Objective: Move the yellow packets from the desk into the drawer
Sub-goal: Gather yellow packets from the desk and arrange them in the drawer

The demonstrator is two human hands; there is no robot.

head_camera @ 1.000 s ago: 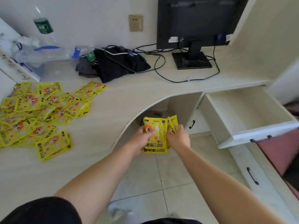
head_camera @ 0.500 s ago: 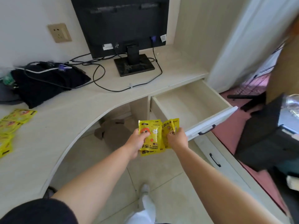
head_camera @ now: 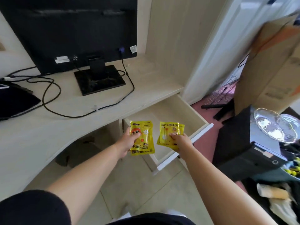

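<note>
**Two handfuls of packets held at the open drawer**

The left hand (head_camera: 128, 143) grips the left stack of yellow packets (head_camera: 143, 138) upright. Its thumb lies across the printed face, and its other fingers are hidden behind the stack. The right hand (head_camera: 180, 141) pinches the right stack of yellow packets (head_camera: 170, 132), with curled fingers (head_camera: 174, 137) on the front. The two stacks are held apart.

The edges of several packets show in each stack, but their number cannot be counted. The right stack appears over the near part of the open drawer (head_camera: 178, 111). Whether it is above the drawer's rim or lower cannot be told. The left stack appears in front of the drawer's left wall, just below the counter (head_camera: 81, 108) edge. The stacks and the right hand cover part of the drawer's floor and front.

On the counter stands a black monitor (head_camera: 73, 30), its top cut off by the frame. A cable (head_camera: 53, 95) loops beside its base. A dark cloth (head_camera: 14, 101) is cut off at the left edge. To the right, a cardboard box (head_camera: 267, 70) and a glass dish (head_camera: 276, 125) are blurred.
</note>
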